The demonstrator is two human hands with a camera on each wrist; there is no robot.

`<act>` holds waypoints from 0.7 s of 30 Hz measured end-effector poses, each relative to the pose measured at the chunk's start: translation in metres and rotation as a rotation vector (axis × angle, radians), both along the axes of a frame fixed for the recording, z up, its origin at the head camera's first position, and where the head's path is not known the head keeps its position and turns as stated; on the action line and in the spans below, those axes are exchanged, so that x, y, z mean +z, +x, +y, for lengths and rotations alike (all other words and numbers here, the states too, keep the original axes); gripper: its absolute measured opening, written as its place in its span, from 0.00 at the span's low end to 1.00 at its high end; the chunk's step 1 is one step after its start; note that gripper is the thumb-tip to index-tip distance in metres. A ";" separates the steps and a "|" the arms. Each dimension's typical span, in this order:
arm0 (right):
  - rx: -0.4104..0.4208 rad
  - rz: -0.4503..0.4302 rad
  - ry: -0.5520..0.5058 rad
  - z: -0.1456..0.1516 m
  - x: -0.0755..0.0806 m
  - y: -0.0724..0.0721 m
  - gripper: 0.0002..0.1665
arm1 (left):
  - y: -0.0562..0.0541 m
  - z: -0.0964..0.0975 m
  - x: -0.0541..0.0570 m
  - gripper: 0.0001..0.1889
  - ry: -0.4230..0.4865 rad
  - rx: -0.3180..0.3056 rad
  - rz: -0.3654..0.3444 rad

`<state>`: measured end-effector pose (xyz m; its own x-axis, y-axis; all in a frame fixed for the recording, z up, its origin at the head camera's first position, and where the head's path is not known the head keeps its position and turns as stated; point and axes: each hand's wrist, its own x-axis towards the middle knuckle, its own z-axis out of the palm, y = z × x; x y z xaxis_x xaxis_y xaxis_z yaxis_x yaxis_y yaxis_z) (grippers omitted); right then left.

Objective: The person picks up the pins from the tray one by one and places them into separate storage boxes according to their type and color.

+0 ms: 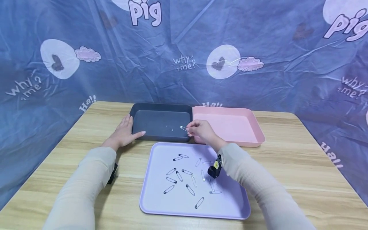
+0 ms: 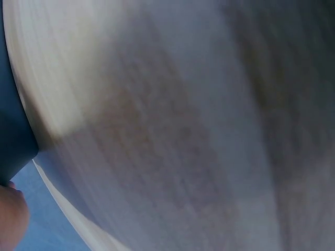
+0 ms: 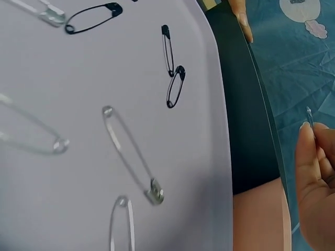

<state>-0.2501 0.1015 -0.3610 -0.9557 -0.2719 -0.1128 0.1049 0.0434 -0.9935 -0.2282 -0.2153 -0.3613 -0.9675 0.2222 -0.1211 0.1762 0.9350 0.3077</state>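
A printed blue cloth (image 1: 155, 73) hangs behind a wood-grain surface (image 1: 287, 166). Nearest the person on this surface lies a lavender tray (image 1: 155, 203); beyond it, side by side, stand a dark tray (image 1: 152, 123) on the left and a pink tray (image 1: 234, 126) on the right. Left hand (image 1: 122, 132): fingers extended, thumb spread, resting at the dark tray's left end, holding nothing. Right hand (image 1: 203, 131): thumb and fingers pinching one silver safety pin (image 1: 183, 128) above the dark tray's right end. Black pins (image 1: 179, 176) and silver pins (image 3: 154, 193) lie scattered across the lavender tray. Small glints (image 1: 172, 130) in the dark tray are too indistinct to identify.
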 end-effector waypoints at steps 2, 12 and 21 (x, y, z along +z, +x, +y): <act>-0.012 -0.028 -0.034 -0.005 0.001 -0.002 0.05 | 0.000 0.000 0.000 0.53 0.002 -0.002 0.004; -0.060 -0.065 -0.051 -0.024 0.011 -0.004 0.08 | -0.001 0.000 -0.001 0.53 0.011 0.003 0.025; -0.050 -0.066 0.106 -0.036 0.009 -0.014 0.08 | -0.002 -0.002 -0.002 0.53 -0.004 -0.002 0.005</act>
<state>-0.2644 0.0656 -0.3517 -0.9573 -0.2077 -0.2010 0.1741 0.1406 -0.9746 -0.2301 -0.2169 -0.3634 -0.9676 0.2235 -0.1171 0.1796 0.9359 0.3030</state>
